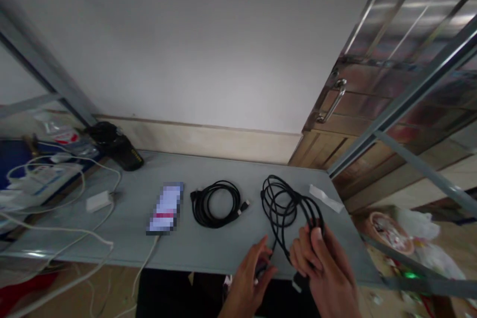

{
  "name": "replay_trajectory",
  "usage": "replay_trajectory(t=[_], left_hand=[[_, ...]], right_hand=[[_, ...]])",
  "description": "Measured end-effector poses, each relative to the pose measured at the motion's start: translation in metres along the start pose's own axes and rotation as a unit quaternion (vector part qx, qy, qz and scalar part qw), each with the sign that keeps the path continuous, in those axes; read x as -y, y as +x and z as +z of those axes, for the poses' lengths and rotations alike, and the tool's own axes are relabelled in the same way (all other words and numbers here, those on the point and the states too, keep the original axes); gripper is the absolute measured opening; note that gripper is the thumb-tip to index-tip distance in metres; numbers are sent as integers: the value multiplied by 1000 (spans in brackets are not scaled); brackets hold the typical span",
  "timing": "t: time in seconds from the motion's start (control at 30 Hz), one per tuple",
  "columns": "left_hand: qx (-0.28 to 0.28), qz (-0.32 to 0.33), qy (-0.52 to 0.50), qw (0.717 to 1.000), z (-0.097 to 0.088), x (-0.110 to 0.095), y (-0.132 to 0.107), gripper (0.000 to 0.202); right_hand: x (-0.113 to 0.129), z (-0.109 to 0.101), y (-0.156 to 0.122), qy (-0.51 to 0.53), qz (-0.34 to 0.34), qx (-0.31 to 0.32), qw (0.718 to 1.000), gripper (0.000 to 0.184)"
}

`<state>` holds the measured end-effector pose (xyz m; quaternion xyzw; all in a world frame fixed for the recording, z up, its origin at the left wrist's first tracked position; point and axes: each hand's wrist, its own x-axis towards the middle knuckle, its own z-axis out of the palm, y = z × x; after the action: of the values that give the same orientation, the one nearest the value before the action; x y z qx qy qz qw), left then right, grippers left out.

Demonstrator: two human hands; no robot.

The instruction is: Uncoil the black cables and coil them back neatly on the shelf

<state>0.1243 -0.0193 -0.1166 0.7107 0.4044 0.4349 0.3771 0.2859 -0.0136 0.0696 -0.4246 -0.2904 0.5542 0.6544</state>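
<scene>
My right hand (324, 263) is closed around several strands of a loosely looped black cable (280, 203). The rest of its loops lie on the grey shelf top (208, 159). A dark connector with a pale tip (298, 282) hangs below that hand. My left hand (249, 276), nearer the front edge, has its thumb and fingers curled about a dark part of the same cable, mostly hidden by the fingers. A second black cable (216, 203), neatly coiled with its plugs showing, rests on the shelf to the left of the loose loops.
A phone (166, 208) with a lit screen lies left of the coil, a white cord attached. Further left are a white adapter (99, 201), white cords, a black device (121, 146) and a plastic bottle (63, 134). A white strip (326, 198) lies at right. Metal posts (402, 92) flank the shelf.
</scene>
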Motion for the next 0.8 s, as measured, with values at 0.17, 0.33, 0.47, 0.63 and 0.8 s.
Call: replay_trajectory(t=[0.17,0.33,0.47,0.63,0.8], left_hand=[[77,-1,9,997,-22,-8,-13,34],[175,96,124,972,-34,-18,-26,53],[174,115,140,968,-14,-12,-37,38],[132,69,62,987,-18,-21,-37,50],[44,-45,-58,996,-64,-68,-21,30]], right_hand=[[-55,-19,-29,-13,102,-27,994,53],[-81,-45,-34,-10,139,-53,989,57],[-82,-52,-22,-6,124,-37,992,55],[-74,-60,-6,-57,69,-3,996,51],[-72,-71,-2,-70,56,-19,996,49]])
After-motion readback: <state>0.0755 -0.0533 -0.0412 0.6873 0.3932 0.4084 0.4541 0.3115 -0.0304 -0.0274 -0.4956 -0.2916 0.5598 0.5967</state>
